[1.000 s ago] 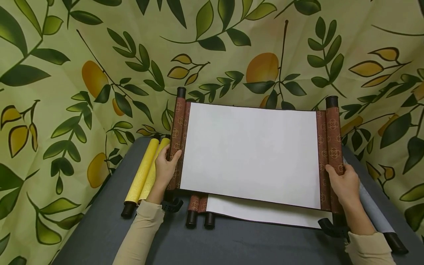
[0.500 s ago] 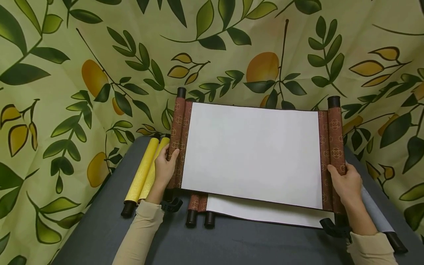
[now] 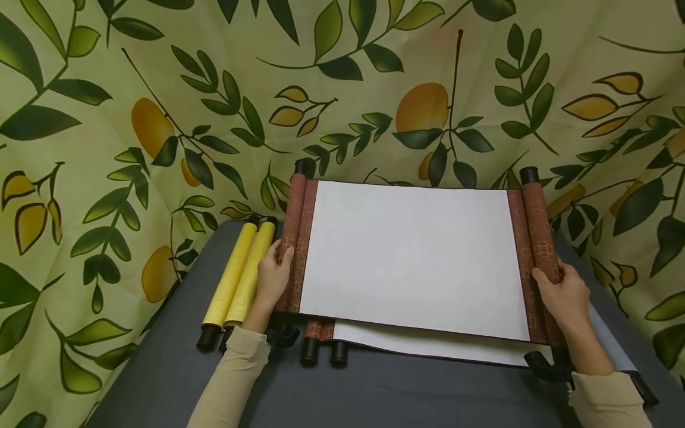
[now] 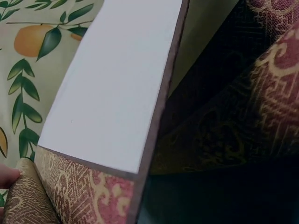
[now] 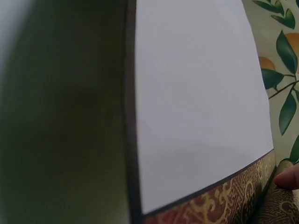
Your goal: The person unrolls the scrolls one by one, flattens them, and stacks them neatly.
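A blank white scroll (image 3: 412, 255) with red-brown patterned ends and black-capped rollers is spread between both hands, raised above the table and tilted toward me. My left hand (image 3: 274, 276) grips its left roller, thumb on the front. The right hand (image 3: 564, 297) holds the right roller low down. In the left wrist view a fingertip (image 4: 8, 176) lies on the patterned roller (image 4: 28, 196); the right wrist view has another fingertip (image 5: 287, 178) on the other roller. Beneath lies a second open white scroll (image 3: 428, 345), mostly hidden, with two black roller caps showing at its left.
Two rolled yellow scrolls (image 3: 230, 276) lie side by side at the left of the grey table (image 3: 401, 398). A rolled light-blue scroll (image 3: 610, 339) lies at the right, partly behind the right forearm. A leaf-and-fruit patterned cloth (image 3: 364, 89) hangs behind the table.
The raised scroll's top edge has come down a little, and the left hand has shifted slightly right with its roller. Both hands keep their hold; the scroll beneath stays put.
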Available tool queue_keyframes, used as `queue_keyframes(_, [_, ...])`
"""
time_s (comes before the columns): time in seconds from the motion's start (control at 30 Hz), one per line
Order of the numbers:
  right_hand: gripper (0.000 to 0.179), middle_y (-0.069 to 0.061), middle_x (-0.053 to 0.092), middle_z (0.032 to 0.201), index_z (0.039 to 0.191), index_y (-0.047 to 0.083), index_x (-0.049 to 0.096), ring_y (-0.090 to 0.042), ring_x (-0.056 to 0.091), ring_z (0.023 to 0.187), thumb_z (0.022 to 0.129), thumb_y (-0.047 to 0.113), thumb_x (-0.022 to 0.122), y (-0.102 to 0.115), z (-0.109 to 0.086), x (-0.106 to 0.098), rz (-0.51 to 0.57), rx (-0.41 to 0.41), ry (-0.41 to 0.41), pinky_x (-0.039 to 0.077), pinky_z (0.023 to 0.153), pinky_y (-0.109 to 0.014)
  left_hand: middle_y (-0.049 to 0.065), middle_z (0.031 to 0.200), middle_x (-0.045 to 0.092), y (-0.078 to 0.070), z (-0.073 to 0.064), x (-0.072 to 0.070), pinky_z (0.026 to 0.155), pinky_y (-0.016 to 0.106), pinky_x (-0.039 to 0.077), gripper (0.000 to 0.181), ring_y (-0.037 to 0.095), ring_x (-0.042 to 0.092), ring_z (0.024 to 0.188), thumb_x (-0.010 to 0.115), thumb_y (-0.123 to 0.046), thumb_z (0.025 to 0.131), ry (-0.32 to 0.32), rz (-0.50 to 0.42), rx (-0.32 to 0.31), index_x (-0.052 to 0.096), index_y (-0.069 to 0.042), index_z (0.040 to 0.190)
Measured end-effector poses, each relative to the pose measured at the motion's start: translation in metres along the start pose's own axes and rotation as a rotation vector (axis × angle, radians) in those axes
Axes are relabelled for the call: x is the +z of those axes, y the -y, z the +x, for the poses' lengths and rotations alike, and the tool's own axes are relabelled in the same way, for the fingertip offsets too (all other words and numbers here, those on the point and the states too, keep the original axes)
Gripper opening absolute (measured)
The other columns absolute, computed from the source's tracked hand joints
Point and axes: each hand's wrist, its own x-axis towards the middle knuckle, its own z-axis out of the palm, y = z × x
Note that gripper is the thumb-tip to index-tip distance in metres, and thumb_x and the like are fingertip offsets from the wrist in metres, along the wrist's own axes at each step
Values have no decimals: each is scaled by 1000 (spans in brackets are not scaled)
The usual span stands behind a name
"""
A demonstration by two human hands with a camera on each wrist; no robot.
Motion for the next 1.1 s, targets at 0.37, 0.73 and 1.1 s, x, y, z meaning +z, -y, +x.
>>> queue_keyframes(0.37, [62, -47, 45, 121, 139, -17, 32, -59, 47, 102, 101, 30, 43, -21, 3, 4, -99, -168, 97, 42, 77, -62, 33, 123, 61, 15, -7, 10, 83, 50, 54, 47, 42, 65, 102, 53, -19, 99, 23, 88, -42, 46, 11, 135])
queue_keyframes(0.73, [52, -50, 50, 110, 127, -23, 40, -61, 52, 91, 98, 19, 51, -31, 8, 9, -178, -301, 99, 44, 71, -61, 33, 121, 62, 20, -12, 17, 83, 48, 55, 48, 42, 65, 102, 53, -17, 98, 42, 76, -99, 46, 14, 134])
queue_keyframes(1.1, [59, -55, 40, 120, 134, -26, 29, -68, 46, 102, 98, 15, 52, -43, 9, 14, -202, -329, 162, 43, 78, -67, 35, 116, 63, 25, -15, 16, 79, 45, 56, 49, 42, 66, 98, 53, -18, 98, 92, 116, -130, 46, 16, 133])
